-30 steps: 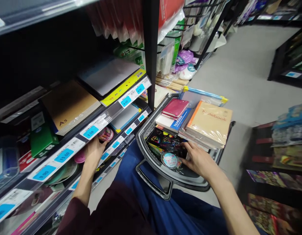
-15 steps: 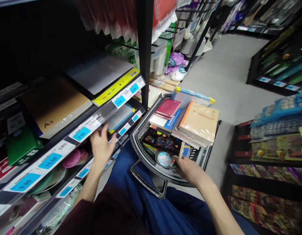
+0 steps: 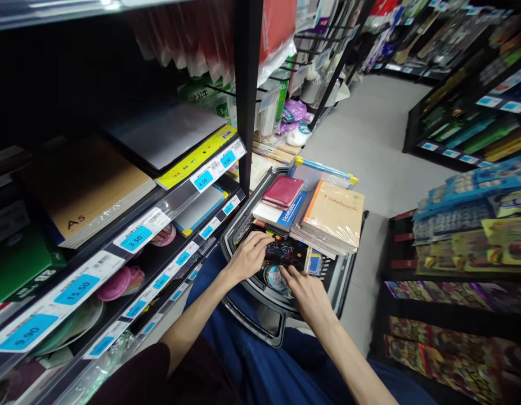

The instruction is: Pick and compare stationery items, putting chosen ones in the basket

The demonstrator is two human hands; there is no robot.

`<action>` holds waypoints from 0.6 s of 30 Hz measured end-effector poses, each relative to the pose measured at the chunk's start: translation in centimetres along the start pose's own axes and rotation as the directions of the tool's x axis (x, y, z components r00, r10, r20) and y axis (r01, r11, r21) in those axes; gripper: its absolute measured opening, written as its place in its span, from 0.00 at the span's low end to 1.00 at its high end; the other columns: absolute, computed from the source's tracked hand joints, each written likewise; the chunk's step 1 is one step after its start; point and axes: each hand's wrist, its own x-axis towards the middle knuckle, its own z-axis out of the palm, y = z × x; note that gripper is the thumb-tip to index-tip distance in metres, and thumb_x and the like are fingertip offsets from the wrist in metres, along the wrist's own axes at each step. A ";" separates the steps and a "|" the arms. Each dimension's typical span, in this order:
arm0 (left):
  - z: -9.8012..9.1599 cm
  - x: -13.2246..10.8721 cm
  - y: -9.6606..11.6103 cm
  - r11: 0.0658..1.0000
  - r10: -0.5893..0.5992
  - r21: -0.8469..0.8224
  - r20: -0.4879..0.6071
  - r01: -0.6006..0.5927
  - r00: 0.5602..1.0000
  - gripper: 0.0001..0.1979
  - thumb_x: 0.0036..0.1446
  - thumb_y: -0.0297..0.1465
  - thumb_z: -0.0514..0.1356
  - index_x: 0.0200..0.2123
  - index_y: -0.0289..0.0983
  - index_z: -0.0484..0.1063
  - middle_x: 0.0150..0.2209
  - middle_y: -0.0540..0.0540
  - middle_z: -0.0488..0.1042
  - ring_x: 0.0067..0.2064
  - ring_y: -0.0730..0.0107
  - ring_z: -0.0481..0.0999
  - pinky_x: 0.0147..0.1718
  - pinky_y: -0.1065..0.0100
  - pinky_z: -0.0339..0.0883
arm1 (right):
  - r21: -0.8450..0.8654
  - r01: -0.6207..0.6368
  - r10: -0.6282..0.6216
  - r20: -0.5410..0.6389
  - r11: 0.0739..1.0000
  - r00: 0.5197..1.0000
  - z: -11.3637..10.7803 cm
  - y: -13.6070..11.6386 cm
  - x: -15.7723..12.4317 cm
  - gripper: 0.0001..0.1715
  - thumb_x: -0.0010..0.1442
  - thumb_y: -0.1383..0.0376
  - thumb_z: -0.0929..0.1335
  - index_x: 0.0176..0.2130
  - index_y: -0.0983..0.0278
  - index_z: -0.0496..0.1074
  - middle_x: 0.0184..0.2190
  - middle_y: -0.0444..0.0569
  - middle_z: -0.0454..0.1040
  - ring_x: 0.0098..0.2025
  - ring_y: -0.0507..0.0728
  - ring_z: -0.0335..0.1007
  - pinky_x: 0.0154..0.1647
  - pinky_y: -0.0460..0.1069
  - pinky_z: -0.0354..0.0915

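A dark shopping basket [image 3: 227, 233] stands in front of my legs, its handle [image 3: 271, 336] folded toward me. My left hand [image 3: 251, 254] reaches over its near-left rim, fingers extended and slightly bent at a black booklet [image 3: 291, 256] with colourful line drawings. My right hand [image 3: 309, 289] is on the near right side, fingers loosely apart beside a round item with a cartoon picture [image 3: 274, 278] and the booklet's near edge. Whether its fingertips touch either is unclear. Beyond the hands are a tan notebook stack [image 3: 334, 211], red notebooks [image 3: 283, 190] and a blue-and-white notebook [image 3: 291, 211].
On the left, store shelves [image 3: 138, 237] hold A5 notebooks [image 3: 91, 197] and clear file bags [image 3: 201, 205]. A black post [image 3: 245, 95] rises just behind the basket. Hanging packets [image 3: 450, 295] line the right side. Grey floor [image 3: 357, 124] runs between the racks.
My left hand has moved right from the shelf edge to the black booklet in the basket. My right hand has shifted slightly left and turned more over the contents.
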 end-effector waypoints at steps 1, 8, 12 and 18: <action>0.0 -0.1 -0.1 1.000 0.008 0.003 0.004 -0.008 1.000 0.22 0.64 0.21 0.48 0.58 0.39 0.63 0.51 0.42 0.70 0.57 0.63 0.66 0.57 0.55 0.65 | -0.019 0.026 -0.027 -0.033 0.999 0.999 0.0 0.0 0.1 0.41 0.54 0.81 0.64 0.65 0.65 0.58 0.55 0.60 0.67 0.41 0.61 0.73 0.33 0.49 0.69; 0.2 -0.3 -0.6 0.999 0.038 0.001 0.024 -0.038 0.999 0.24 0.62 0.19 0.47 0.59 0.39 0.63 0.52 0.41 0.69 0.57 0.61 0.66 0.56 0.54 0.67 | -0.117 0.373 -0.376 -0.005 0.921 0.927 1.2 -0.3 2.4 0.36 0.52 0.78 0.69 0.58 0.58 0.65 0.64 0.52 0.59 0.38 0.56 0.74 0.30 0.48 0.69; 0.3 -0.3 -0.9 0.999 0.030 0.024 0.009 -0.030 1.000 0.24 0.62 0.20 0.48 0.60 0.39 0.62 0.51 0.41 0.70 0.57 0.61 0.66 0.56 0.54 0.67 | -0.110 0.401 -0.400 0.033 0.910 0.916 1.9 -0.1 3.8 0.25 0.58 0.76 0.67 0.53 0.59 0.67 0.53 0.50 0.70 0.31 0.53 0.74 0.26 0.47 0.65; 0.4 -0.1 -0.9 0.997 -0.001 0.076 0.034 -0.002 0.999 0.21 0.64 0.22 0.48 0.58 0.37 0.64 0.51 0.41 0.70 0.56 0.60 0.66 0.56 0.56 0.66 | -0.123 0.362 -0.358 0.058 0.924 0.932 1.6 0.0 4.3 0.26 0.55 0.76 0.69 0.51 0.60 0.64 0.51 0.52 0.70 0.27 0.53 0.73 0.23 0.48 0.58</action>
